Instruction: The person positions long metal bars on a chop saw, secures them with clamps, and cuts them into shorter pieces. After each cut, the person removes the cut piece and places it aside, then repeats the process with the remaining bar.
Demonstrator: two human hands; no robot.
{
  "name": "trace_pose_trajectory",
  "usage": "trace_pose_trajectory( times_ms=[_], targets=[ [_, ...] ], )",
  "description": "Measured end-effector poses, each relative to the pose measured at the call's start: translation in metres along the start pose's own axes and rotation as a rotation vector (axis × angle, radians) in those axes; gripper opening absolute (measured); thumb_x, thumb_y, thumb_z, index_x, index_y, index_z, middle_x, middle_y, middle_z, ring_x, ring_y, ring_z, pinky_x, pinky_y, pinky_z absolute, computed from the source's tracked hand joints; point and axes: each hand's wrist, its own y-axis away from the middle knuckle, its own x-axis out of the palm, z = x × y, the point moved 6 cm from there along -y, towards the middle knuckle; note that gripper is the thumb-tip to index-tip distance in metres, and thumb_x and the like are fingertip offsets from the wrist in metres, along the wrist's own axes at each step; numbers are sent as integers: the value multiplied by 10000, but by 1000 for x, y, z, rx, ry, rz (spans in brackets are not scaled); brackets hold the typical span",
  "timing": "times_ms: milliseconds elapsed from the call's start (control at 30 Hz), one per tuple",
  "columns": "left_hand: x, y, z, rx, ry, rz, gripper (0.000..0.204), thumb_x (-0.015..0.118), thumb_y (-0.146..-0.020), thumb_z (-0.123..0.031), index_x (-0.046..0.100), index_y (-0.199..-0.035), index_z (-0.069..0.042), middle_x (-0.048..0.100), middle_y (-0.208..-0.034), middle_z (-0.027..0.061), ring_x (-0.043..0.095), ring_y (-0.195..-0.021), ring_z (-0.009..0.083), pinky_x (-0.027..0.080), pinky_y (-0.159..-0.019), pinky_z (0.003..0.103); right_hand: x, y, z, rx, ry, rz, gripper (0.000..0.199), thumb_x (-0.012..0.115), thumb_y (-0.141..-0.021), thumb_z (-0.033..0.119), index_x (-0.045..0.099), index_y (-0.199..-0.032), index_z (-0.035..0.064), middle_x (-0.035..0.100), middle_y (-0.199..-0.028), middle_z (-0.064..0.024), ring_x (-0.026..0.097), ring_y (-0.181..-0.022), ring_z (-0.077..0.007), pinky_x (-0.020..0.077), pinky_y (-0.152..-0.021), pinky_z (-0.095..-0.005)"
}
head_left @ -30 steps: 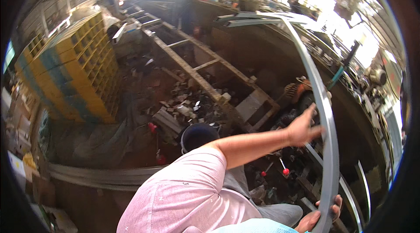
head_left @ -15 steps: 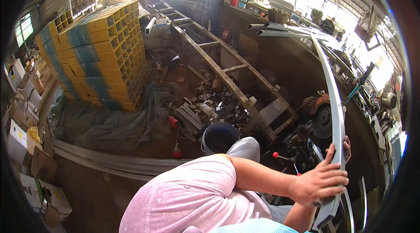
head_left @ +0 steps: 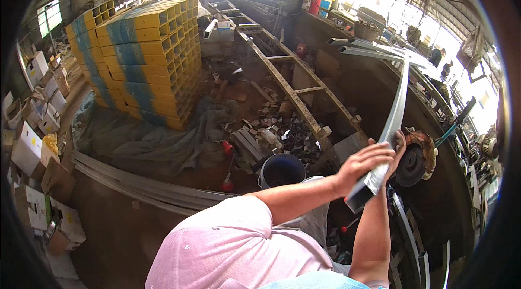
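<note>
A long, hollow silver metal tube (head_left: 394,118) with a square section lies between my two hands. Its near end is open and dark inside, and its far end reaches other tubes in the background. My left hand (head_left: 362,166) rests over the tube's left side close to the near end, fingers bent across it. On the other side my right hand (head_left: 398,153) grips the same tube, its fingers partly hidden behind it. Just right of my hands stands a dark round cutting disc (head_left: 411,164) with an orange guard (head_left: 426,145).
Stacked yellow square tubes (head_left: 157,61) stand at the left on a green sheet (head_left: 125,131). A ladder-like metal frame (head_left: 296,99) runs away from me. Nearer are a dark bucket (head_left: 282,170), scattered metal offcuts (head_left: 290,131) and red-knobbed levers (head_left: 228,186). Cardboard boxes (head_left: 32,148) line the far left.
My hands and the near end of the tube have moved up and to the left, and the open end has swung into sight. My view has shifted slightly too.
</note>
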Motion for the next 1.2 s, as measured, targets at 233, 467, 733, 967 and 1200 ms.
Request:
trace_pose_trajectory(
  times_ms=[233,467,733,967,1200],
  targets=[
    [-85,-7,39,-80,-310,-67,640,856,-724,-152,724,-1342,-47,694,-1348,141,617,-1329,356,493,-1158,463,7,28,30,216,96,234,1043,969,-730,51,443,-1629,113,498,-1615,-91,645,-1205,-243,581,-805,-315],
    [-134,15,118,-259,-71,-250,574,850,-874,-96,605,-1392,-69,668,-1404,144,621,-1323,276,480,-1152,444,-70,110,22,435,127,417,711,962,-780,78,633,-1408,113,679,-1270,-103,687,-1038,-217,575,-781,-338],
    [-177,43,220,-320,152,-464,441,735,-975,-6,610,-1394,-64,639,-1527,171,573,-1448,277,397,-1252,492,-181,245,11,918,157,443,396,951,-827,101,755,-1166,44,775,-1009,-22,683,-871,-96,572,-789,-279],
    [-194,46,310,-515,316,-629,463,718,-1030,-4,625,-1481,-46,644,-1520,92,606,-1369,200,481,-1158,348,-234,334,-11,1237,155,420,368,948,-842,160,756,-1133,42,796,-1042,-27,712,-907,-95,588,-810,-287],
    [-173,24,433,-573,378,-698,504,781,-1013,-35,617,-1489,-3,643,-1485,80,625,-1330,183,512,-1123,324,-241,362,-31,1414,199,613,478,953,-854,234,753,-1227,14,809,-1116,-78,747,-980,-144,616,-859,-321]
  ],
)
